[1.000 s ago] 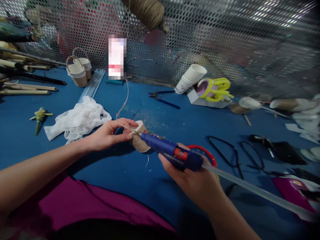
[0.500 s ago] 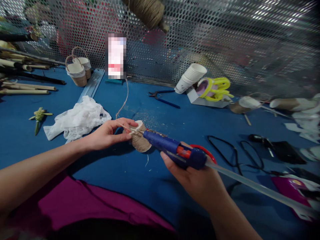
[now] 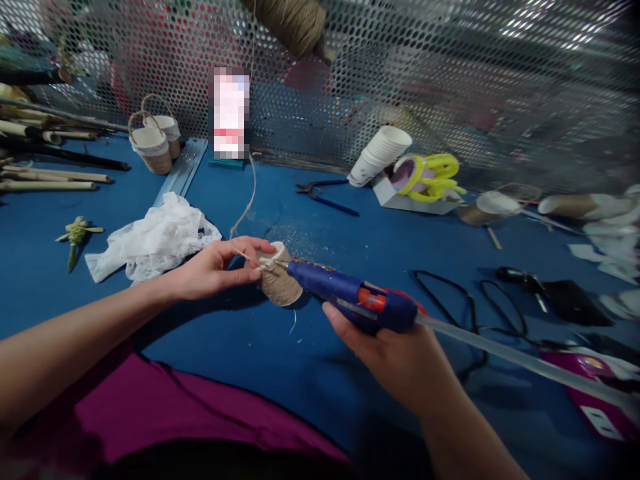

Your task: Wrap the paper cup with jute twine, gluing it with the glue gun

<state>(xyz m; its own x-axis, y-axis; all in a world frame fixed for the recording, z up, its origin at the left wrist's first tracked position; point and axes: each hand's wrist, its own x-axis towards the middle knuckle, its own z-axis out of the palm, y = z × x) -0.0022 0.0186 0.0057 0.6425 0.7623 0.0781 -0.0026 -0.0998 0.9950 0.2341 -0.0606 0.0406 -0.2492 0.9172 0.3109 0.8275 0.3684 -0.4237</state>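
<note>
My left hand [image 3: 225, 263] is closed on the rim of a small paper cup [image 3: 283, 283] wrapped in brown twine, which lies tilted over the blue table. A loose strand of twine [image 3: 245, 212] runs from the cup, past my fingers, up toward a big spool [image 3: 295, 25]. In my right hand [image 3: 395, 363] is a blue hot glue gun [image 3: 345, 290], its fingers wrapped round the handle. The nozzle touches or nearly touches the cup near its rim. From the gun's rear a long translucent glue stick [image 3: 500, 348] sticks out.
Behind stands a perforated metal panel [image 3: 345, 100] with a phone [image 3: 229, 113] against it. White lace [image 3: 155, 237], finished cup baskets [image 3: 153, 150], pliers [image 3: 327, 197], stacked paper cups [image 3: 377, 157] and a white box [image 3: 417, 201] lie around. A black cord [image 3: 465, 300] crosses the right side.
The glue gun has tilted slightly in my right hand, its rear end shifting a little to the right. My left hand still holds the cup in nearly the same place.
</note>
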